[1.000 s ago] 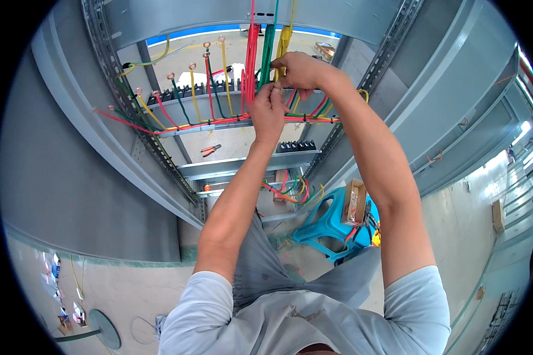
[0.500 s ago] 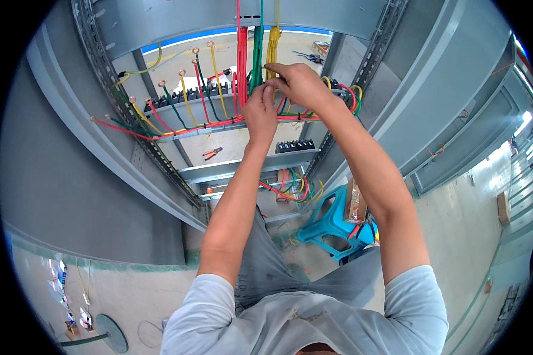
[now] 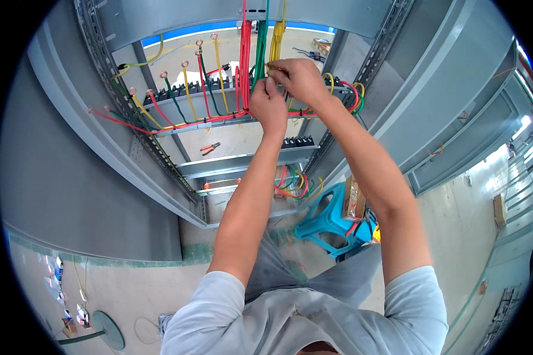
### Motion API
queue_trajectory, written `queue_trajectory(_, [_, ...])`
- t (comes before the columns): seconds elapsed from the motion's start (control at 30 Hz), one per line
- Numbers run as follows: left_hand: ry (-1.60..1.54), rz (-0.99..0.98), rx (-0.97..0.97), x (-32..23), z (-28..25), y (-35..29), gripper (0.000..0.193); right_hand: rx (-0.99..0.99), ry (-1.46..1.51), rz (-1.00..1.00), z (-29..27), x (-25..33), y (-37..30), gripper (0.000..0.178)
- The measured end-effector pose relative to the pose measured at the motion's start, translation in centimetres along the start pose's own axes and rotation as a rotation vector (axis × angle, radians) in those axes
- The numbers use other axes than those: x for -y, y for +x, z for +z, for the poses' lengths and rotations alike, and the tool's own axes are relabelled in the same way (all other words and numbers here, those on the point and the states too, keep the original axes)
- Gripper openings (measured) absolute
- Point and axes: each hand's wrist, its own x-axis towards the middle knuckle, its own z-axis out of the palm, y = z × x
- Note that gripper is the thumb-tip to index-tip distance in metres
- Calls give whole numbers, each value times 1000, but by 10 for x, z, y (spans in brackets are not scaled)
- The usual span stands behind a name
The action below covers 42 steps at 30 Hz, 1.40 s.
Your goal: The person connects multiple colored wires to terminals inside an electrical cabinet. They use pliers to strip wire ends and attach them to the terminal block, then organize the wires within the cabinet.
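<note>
Bundled red wires (image 3: 245, 65), green wires (image 3: 260, 53) and yellow wires (image 3: 276, 41) hang down inside an open grey cabinet. My right hand (image 3: 302, 80) is closed at the lower part of the yellow bundle, thumb and fingers pinched on it. Just below and to its left, my left hand (image 3: 270, 106) is closed too, fingertips meeting the right hand's. Whatever sits between the left fingertips is too small to make out. Behind my hands runs a row of black breakers (image 3: 177, 90), partly covered. Several coloured wires with copper ring lugs (image 3: 185, 64) stand up to the left.
Orange-handled pliers (image 3: 209, 148) lie beyond the lower crossbars. A blue plastic stool (image 3: 326, 222) stands right of my legs, carrying a cardboard box (image 3: 353, 198) and tools. Slotted metal uprights (image 3: 370, 65) flank the opening, and a grey panel (image 3: 89, 177) fills the left.
My left hand has shifted slightly right and up, closer to the yellow wires. My right hand's fingers have curled in from a more stretched pose. The view has shifted a little.
</note>
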Motion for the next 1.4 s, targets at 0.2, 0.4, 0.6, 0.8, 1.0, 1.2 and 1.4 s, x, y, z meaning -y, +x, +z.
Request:
queue_trajectory(0.2, [-25, -56, -60, 0, 9, -4, 29, 120, -129, 30, -6, 5, 7, 25])
queue_trajectory(0.4, [-105, -83, 28, 18, 7, 6, 22, 144, -188, 17, -7, 17, 15, 28])
queue_trajectory(0.6, [-67, 57, 43, -14, -79, -25, 37, -81, 294, 77, -19, 52, 8, 30])
queue_trajectory(0.8, [-9, 140, 60, -17, -103, 18, 50, -209, 411, 38, 13, 99, 60, 38])
queue_trajectory(1.0, [-168, -92, 95, -23, -108, 37, 39, -212, 533, 140, 27, 100, 74, 30])
queue_trajectory(1.2, [-392, -205, 46, -10, -97, 47, 21, -385, 285, 7, 42, 98, 79, 16])
queue_trajectory(1.4, [-471, -175, 24, 0, -100, 48, 19, -60, -82, -21, 55, 103, 80, 57])
